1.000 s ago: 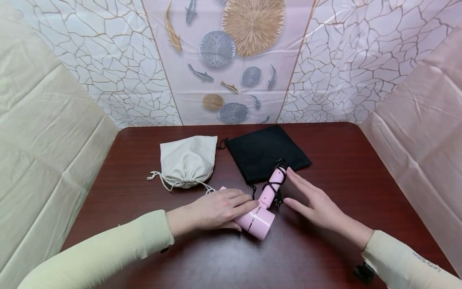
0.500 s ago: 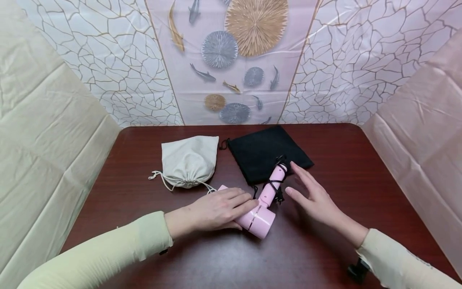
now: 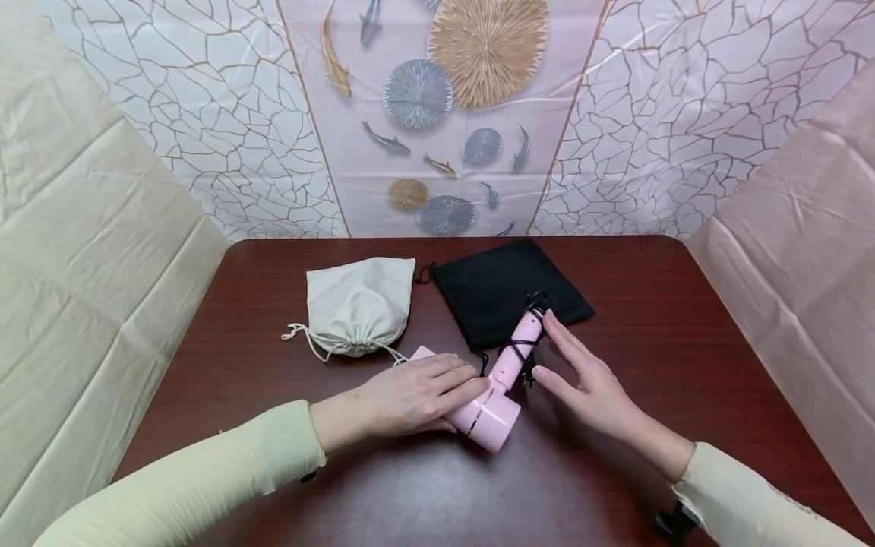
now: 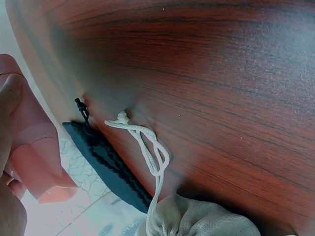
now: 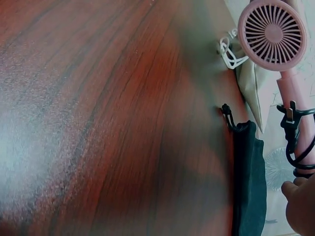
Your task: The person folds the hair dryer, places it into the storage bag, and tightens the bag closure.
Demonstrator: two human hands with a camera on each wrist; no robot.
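A pink hair dryer (image 3: 491, 422) is held above the table by my left hand (image 3: 417, 395), whose fingers and thumb wrap its barrel. Its handle slants up and to the right, with a black power cord (image 3: 525, 346) wound round it. In the right wrist view the slotted grille end of the dryer (image 5: 273, 34) and the cord's plug (image 5: 291, 120) show. My right hand (image 3: 595, 384) has its fingers extended, fingertips right at the handle's end and thumb beside the cord. In the left wrist view only part of the left hand (image 4: 7, 147) shows at the edge.
A beige drawstring pouch (image 3: 358, 304) lies at the back left of the dark red wooden table (image 3: 260, 494). Beside it a flat black drawstring bag (image 3: 502, 285) lies behind the dryer's handle. Draped cloth walls stand at the sides and back.
My right hand drew slightly away from the handle, then came back to its end. The left hand keeps its grip on the hair dryer, which has hardly moved.
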